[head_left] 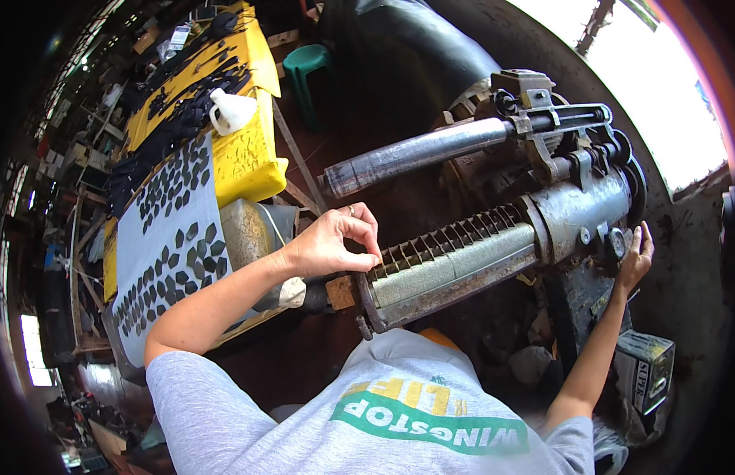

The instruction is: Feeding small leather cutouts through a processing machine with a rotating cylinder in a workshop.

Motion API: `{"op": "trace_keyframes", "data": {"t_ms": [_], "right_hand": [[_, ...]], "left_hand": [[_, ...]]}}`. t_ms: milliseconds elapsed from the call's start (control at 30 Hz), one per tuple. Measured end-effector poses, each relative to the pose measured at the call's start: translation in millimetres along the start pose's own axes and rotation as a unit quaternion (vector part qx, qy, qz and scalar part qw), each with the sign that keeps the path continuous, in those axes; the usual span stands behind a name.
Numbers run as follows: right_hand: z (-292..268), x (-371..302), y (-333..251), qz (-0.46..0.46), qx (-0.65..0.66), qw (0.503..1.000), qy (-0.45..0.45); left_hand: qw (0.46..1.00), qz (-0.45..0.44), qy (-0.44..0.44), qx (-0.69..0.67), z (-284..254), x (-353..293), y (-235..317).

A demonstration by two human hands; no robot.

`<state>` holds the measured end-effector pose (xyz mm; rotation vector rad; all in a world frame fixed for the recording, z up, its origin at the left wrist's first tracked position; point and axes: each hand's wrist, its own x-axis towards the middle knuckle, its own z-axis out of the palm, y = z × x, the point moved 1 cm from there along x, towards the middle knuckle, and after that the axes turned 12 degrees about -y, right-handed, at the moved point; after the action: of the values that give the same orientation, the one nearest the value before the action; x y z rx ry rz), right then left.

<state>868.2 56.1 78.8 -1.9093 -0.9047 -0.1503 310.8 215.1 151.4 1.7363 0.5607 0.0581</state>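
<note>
In front of me lies a metal machine (585, 198) with a long, pale-topped bed (454, 265) reaching toward the left. A row of thin upright blades (454, 233) runs along the bed's far side. At the left end of this row, my left hand (336, 240) is closed in a pinch, thumb and forefinger at the last blades. Whatever lies between those fingertips is too small to make out. My right hand (636, 261) is beside a dark knob (617, 243) at the machine's right end, fingers stretched out. Above the bed extends a shiny metal roller (419, 154).
Left stands a table with a yellow cover (252, 150), dark strips and a white jug (232, 111). Many dark flat pieces lie on a pale sheet (134, 265). A green stool (306, 63) stands behind. A box (644, 368) sits low at right, and a metal can (252, 229) near my left forearm.
</note>
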Motion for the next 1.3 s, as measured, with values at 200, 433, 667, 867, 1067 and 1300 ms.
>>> {"op": "trace_keyframes", "data": {"t_ms": [200,433,667,867,1067,1300], "right_hand": [[25.8,-106.7,-255.8,-0.254,0.052,0.920,-0.293],[90.7,-177.4,-301.5,-0.322,0.128,0.794,-0.499],[111.6,-206.3,-326.8,-0.309,0.026,0.821,-0.479],[114.8,-224.9,-343.2,-0.238,-0.074,0.852,-0.460],[120.0,-249.2,-348.9,-0.215,-0.103,0.900,-0.365],[121.6,-258.9,-343.4,-0.221,-0.084,0.919,-0.314]], "left_hand": [[0.995,0.000,0.085,0.051,8.2,-11.7,-9.2],[0.994,0.024,0.104,0.007,15.6,-9.7,-18.9],[0.988,0.071,0.111,-0.074,14.5,-4.6,-29.2],[0.975,0.173,0.134,0.032,13.8,-2.7,-27.8],[0.965,0.224,0.138,-0.003,15.6,0.4,-38.4],[0.959,0.263,0.080,0.066,3.0,-1.2,-41.6]]}}
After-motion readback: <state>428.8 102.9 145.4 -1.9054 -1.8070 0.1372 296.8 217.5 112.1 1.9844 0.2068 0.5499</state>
